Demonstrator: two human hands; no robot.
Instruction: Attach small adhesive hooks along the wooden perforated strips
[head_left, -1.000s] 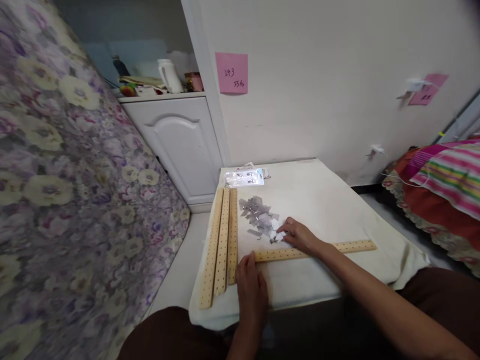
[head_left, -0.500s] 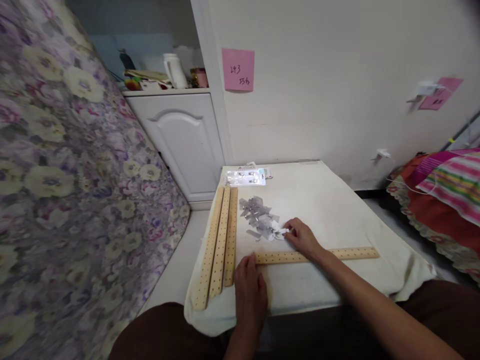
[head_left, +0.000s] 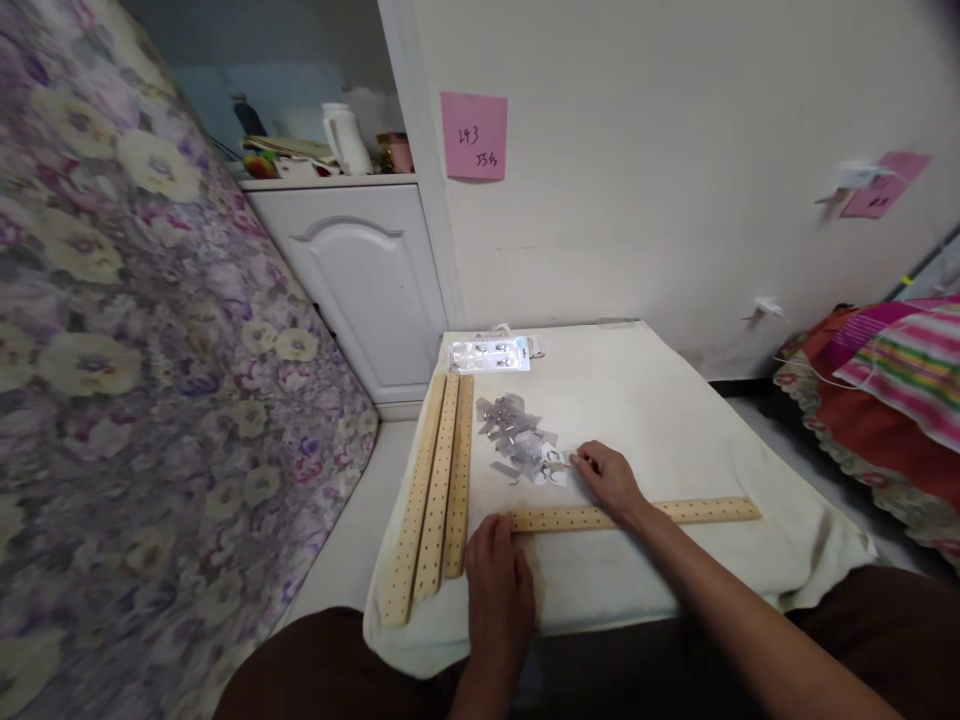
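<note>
A pale wooden strip with rows of small holes (head_left: 709, 510) lies crosswise near the front of the cloth-covered table. My left hand (head_left: 499, 575) is closed at its left end, fingertips against the wood. Beyond the strip, my right hand (head_left: 611, 478) pinches the edge of a small white card (head_left: 568, 458) between thumb and fingers. That card lies beside a pile of small clear plastic bags (head_left: 516, 430) with shiny metal pieces in them. Next to it are more white cards (head_left: 551, 475) bearing ring-like pieces, too small to name.
Three more holed wooden strips (head_left: 435, 490) lie side by side along the left edge of the table (head_left: 600, 390). A clear blister pack (head_left: 491, 355) sits at the back left. A floral curtain (head_left: 172, 400) hangs left, and a white cabinet (head_left: 352, 280) stands behind.
My right hand has shifted only slightly, and the white cards beside the pile lie flatter and show their ring-like pieces. My left hand stays at the strip's end.
</note>
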